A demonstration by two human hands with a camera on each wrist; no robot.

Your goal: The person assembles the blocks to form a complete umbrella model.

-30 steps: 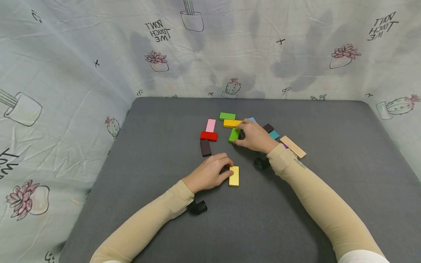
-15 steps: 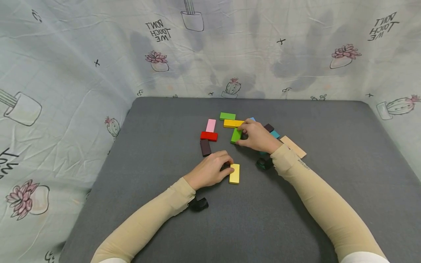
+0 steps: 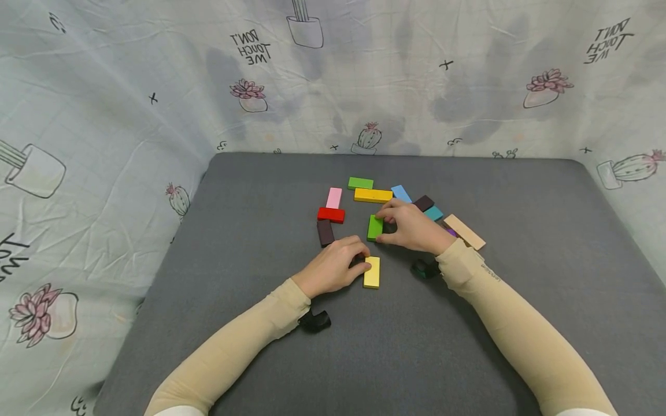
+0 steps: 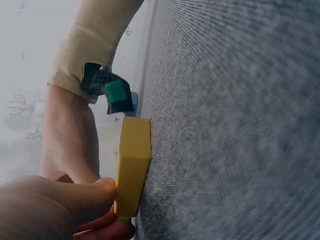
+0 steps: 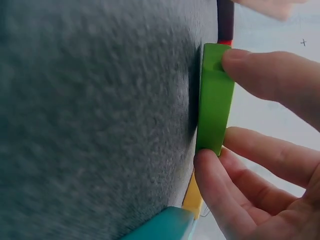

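Flat on the grey table lies a pale yellow block (image 3: 372,273), which my left hand (image 3: 333,267) grips at its far left side, thumb and fingers touching it. In the left wrist view the thumb presses the side of the yellow block (image 4: 134,160). Farther away, a green block (image 3: 374,229) is held in my right hand (image 3: 416,226). The right wrist view shows the thumb at one end of the green block (image 5: 215,105) and fingers at the other. An orange-yellow block (image 3: 373,195) lies just beyond it.
Left of the green block are a pink block (image 3: 334,197), a red block (image 3: 330,215) and a dark brown block (image 3: 325,233). Another green block (image 3: 361,183) is at the back. Beyond my right hand lie blue (image 3: 401,193), dark (image 3: 424,203), teal (image 3: 433,213) and tan (image 3: 465,231) blocks.
My right hand has drawn the green block toward me and slightly right, away from the orange-yellow block. My left hand has slid the yellow block slightly away from me.
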